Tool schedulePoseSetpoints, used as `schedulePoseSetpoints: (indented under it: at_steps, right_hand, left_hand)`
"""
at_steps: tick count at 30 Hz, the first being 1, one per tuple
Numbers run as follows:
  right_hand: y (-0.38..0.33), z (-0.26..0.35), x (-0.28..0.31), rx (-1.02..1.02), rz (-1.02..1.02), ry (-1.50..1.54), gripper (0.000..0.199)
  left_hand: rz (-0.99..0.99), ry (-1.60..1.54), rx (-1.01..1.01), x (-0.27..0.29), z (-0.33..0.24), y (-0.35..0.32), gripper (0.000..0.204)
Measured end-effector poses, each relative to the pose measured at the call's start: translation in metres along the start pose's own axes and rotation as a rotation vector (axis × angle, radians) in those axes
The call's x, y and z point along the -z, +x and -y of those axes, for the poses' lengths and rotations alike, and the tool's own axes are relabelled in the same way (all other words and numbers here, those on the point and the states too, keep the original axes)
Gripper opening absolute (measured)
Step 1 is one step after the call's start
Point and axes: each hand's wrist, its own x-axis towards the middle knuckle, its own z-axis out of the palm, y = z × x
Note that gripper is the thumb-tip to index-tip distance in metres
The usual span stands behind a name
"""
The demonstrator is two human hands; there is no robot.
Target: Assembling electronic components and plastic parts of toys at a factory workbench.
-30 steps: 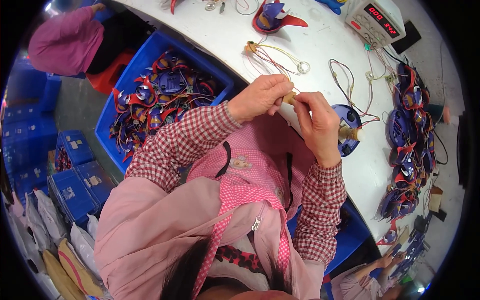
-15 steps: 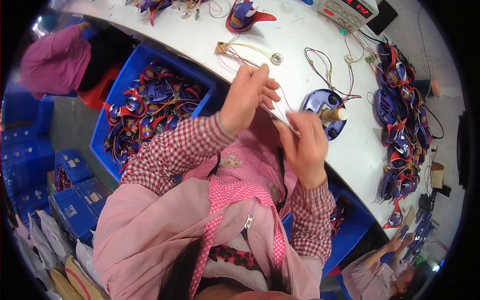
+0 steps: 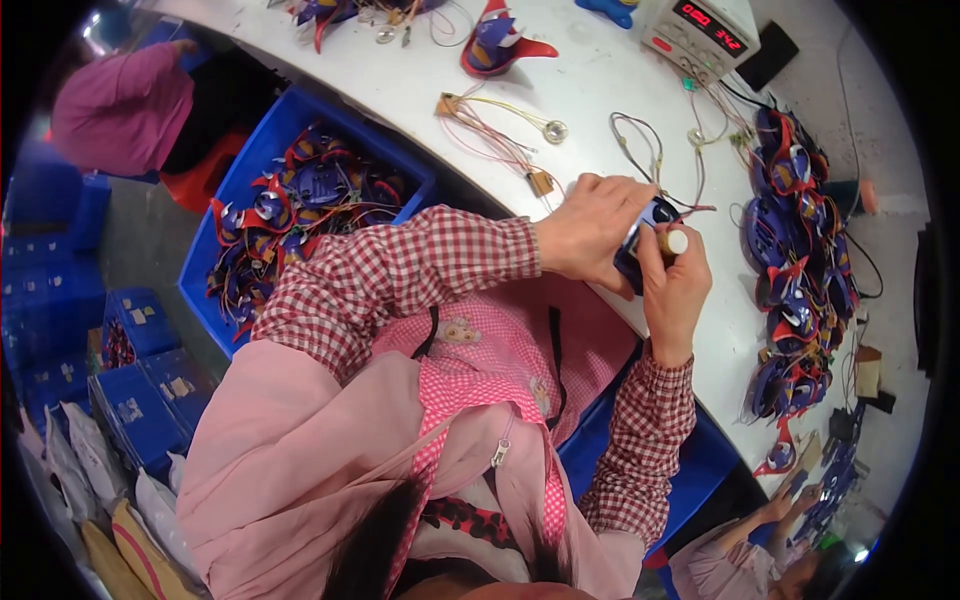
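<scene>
My left hand (image 3: 590, 228) is wrapped round the near-left side of a dark purple-blue oval plastic shell (image 3: 659, 212), at the table's near edge. My right hand (image 3: 680, 290) pinches a short tan cylinder with a pale round end (image 3: 677, 241), at the shell's right side. Both hands hide much of the shell. Beyond my left hand lie thin reddish wires (image 3: 495, 142) with a small brown board (image 3: 541, 183) at one end and a small round clear disc (image 3: 555, 131) nearby. A looped dark cable (image 3: 640, 122) lies just beyond the shell.
Purple and red toy assemblies (image 3: 795, 260) line the table's right side; another (image 3: 497, 42) stands at the back. A white power supply (image 3: 700, 32) is at back right. A blue bin (image 3: 215, 255) of similar assemblies stands at left. Other people sit at far left and lower right.
Both hands have moved right, from the thin wires to the shell and tan cylinder. The wires and brown board now lie on the table, and the left hand has closed round the shell.
</scene>
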Motion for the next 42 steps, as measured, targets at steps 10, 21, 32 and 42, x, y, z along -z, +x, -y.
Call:
schedulePoseSetpoints:
  at_steps: [10,21,32,42]
  right_hand:
    - [-0.014,0.009,0.013,0.088,-0.099,-0.067,0.012]
    - [-0.021,0.020,0.028,0.234,-0.058,-0.224,0.010]
    - [-0.011,-0.054,0.074,-0.226,-0.212,-0.134,0.019]
    - [0.023,0.099,-0.024,0.260,0.303,-0.123,0.050]
  left_hand:
    - [-0.065,0.011,0.015,-0.005,-0.005,0.002,0.088]
    - [-0.023,-0.053,0.030,-0.018,-0.005,0.013,0.091]
    - [-0.307,0.002,-0.069,0.072,0.023,-0.008,0.082]
    - [-0.291,0.091,0.349,0.161,0.154,-0.017,0.085]
